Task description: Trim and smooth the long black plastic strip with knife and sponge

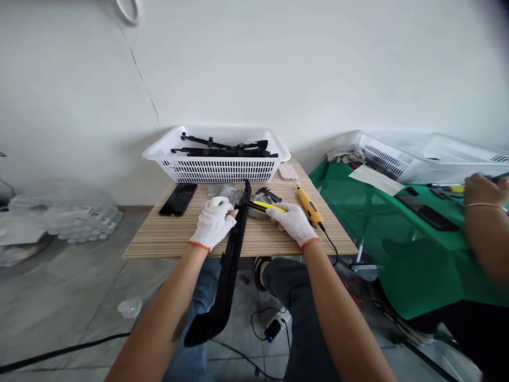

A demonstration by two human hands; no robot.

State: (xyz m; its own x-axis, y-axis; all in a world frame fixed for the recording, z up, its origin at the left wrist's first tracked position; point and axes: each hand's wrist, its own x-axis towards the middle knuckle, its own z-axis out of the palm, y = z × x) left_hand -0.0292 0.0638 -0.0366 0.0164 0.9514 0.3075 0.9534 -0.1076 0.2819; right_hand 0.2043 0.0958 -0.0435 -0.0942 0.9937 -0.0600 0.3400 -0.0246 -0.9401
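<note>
My left hand (214,220), in a white glove with the thumb tip bare, is closed on a long black plastic part (231,265). The part slants from the tabletop down over the front edge, its wide curved end hanging above my legs. My right hand (293,220), gloved too, grips a yellow and black utility knife (270,207). The knife's front end points left and meets the black part near its upper end; whether the blade cuts in is too small to tell. Behind the hands lie a crumpled clear plastic bag (233,193) and a black caliper-like tool (269,194).
A white basket (218,171) with several black parts stands at the table's back. A black phone (178,199) lies left, a yellow corded rotary tool (309,204) right. Another person's hand (483,191) is over the green table (433,249) at right. Cables cross the floor.
</note>
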